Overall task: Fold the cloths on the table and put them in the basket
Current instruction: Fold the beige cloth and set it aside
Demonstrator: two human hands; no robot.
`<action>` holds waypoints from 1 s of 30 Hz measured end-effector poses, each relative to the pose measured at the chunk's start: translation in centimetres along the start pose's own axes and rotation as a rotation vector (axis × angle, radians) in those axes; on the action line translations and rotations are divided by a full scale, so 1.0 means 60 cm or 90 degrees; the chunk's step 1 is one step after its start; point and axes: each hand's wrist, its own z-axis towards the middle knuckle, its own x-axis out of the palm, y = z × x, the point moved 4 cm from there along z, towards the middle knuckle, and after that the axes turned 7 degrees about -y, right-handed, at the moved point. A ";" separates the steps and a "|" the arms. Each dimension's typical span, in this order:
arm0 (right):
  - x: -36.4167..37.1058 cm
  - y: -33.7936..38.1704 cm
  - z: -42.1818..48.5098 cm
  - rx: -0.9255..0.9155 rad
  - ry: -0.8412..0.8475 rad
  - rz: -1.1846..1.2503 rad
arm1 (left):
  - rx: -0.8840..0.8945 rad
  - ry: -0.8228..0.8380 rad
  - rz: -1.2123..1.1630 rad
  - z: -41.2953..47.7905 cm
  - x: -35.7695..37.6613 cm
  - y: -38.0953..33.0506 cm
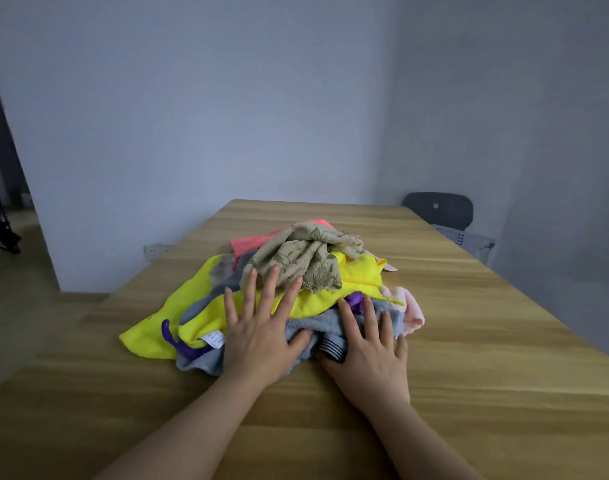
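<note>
Unfolded cloths (316, 296) are heaped in the middle of the table (469, 341): a beige cloth (306, 258) crumpled on top, a yellow cloth (192, 306) spread beneath, a grey towel (327, 323) nearest the near edge.

A crumpled multicoloured cloth heap (306, 261) lies centred on the light wooden table (486, 341). A dark chair (438, 209) stands beside its far right corner.

Blue-grey walls (192, 98); wooden table (469, 341); dark chair (438, 209) far right; dim light.
</note>
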 end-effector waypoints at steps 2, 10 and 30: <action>0.010 -0.007 0.024 0.021 -0.002 0.019 | 0.006 0.008 -0.002 0.019 0.022 0.003; 0.035 -0.017 0.094 0.031 -0.014 0.052 | -0.006 0.018 -0.038 0.076 0.077 0.011; -0.064 -0.050 -0.072 0.025 -0.179 0.398 | 0.194 -0.142 -0.248 -0.073 -0.117 -0.055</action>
